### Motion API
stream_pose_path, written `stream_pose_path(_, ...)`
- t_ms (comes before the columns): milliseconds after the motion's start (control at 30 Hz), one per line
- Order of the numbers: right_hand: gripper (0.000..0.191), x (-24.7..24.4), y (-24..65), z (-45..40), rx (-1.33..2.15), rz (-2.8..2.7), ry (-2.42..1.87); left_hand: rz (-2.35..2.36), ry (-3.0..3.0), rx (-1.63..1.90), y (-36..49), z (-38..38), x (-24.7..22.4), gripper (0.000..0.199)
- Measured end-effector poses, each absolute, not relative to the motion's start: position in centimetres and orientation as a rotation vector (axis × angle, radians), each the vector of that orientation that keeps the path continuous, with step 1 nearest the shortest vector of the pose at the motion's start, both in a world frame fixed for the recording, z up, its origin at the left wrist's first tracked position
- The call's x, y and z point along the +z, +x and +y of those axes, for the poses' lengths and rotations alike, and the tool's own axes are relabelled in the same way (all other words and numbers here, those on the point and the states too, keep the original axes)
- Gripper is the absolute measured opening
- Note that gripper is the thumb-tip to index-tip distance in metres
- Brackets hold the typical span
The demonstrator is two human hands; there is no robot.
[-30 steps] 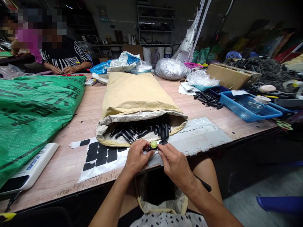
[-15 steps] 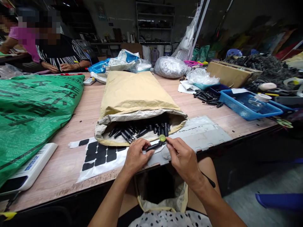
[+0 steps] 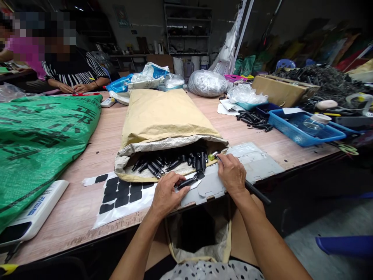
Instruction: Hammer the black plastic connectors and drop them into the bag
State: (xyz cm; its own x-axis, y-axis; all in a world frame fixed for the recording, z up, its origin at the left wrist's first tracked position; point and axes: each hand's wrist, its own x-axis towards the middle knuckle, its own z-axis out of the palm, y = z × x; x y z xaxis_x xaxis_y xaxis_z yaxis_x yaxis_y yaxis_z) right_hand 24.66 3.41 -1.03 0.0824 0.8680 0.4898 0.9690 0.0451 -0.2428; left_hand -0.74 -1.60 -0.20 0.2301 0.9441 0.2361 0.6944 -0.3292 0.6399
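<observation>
My left hand [image 3: 169, 193] rests at the front edge of the grey board [image 3: 250, 163], its fingers closed on a black tubular part [image 3: 187, 182] lying there. In my right hand [image 3: 232, 173] is a small hammer [image 3: 258, 192] with a black handle that sticks out behind the wrist. The hammer's yellow-green head is by the right corner of the paper sack's mouth, apart from the part under my left hand. Beyond both hands lies the open tan sack [image 3: 166, 112], with several black tubular parts [image 3: 155, 167] in its mouth.
A sheet of black stickers [image 3: 122, 194] lies left of my hands. A green woven sack [image 3: 46, 124] and a white scale [image 3: 37, 210] are further left. On the right stand a blue tray [image 3: 309, 136] and loose black parts [image 3: 253, 118]. Across the table sits another person.
My right hand has swung the hammer up and to the right, away from the black tubular part. My left hand stays on that part. The view has shifted slightly.
</observation>
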Motion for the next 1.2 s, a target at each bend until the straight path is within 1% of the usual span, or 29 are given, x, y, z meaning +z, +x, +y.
stream_pose_path(333, 0.027, -0.9, 24.3, 3.1, -0.32, -1.847, -1.905, 1.476, 2.252, 0.832, -0.8, -1.9, 0.1, 0.015)
stream_pose_path(433, 0.026, -0.9, 24.3, 3.1, -0.301, -1.85, -1.911, 1.389, 2.286, 0.832, 0.1, -4.0, 0.8, 0.017)
stream_pose_path(533, 0.026, -0.9, 24.3, 3.1, -0.288, -1.854, -1.917, 1.178, 2.275, 0.822, 1.5, -7.5, 0.5, 0.018)
stream_pose_path(600, 0.026, -0.9, 24.3, 3.1, -0.289, -1.858, -1.919, 1.061, 2.251, 0.722, 2.5, -9.8, -0.7, 0.018)
stream_pose_path(667, 0.026, -0.9, 24.3, 3.1, -0.292, -1.862, -1.918, 1.058, 2.178, 0.563, 3.3, -11.5, -2.9, 0.017)
stream_pose_path(800, 0.026, -0.7, 24.2, 3.1, -0.291, -1.875, -1.911, 1.309, 1.937, 0.204, 3.6, -12.6, -8.5, 0.026)
stream_pose_path(900, 0.026, -0.6, 24.2, 3.0, -0.282, -1.875, -1.906, 1.395, 1.828, 0.008, 3.3, -12.4, -10.9, 0.036)
stream_pose_path(967, 0.026, -0.6, 24.2, 3.0, -0.275, -1.872, -1.904, 1.35, 1.853, -0.042, 3.4, -12.2, -10.4, 0.036)
stream_pose_path(1033, 0.026, -0.7, 24.2, 3.0, -0.27, -1.874, -1.899, 1.257, 1.935, -0.014, 3.7, -12.1, -8.2, 0.03)
stream_pose_path(1133, 0.026, -0.7, 24.2, 3.0, -0.272, -1.877, -1.895, 1.098, 2.066, 0.211, 3.9, -10.9, -3.2, 0.018)
stream_pose_path(1200, 0.026, -0.7, 24.2, 3.0, -0.275, -1.879, -1.902, 1.091, 2.105, 0.457, 3.3, -9.1, -0.1, 0.018)
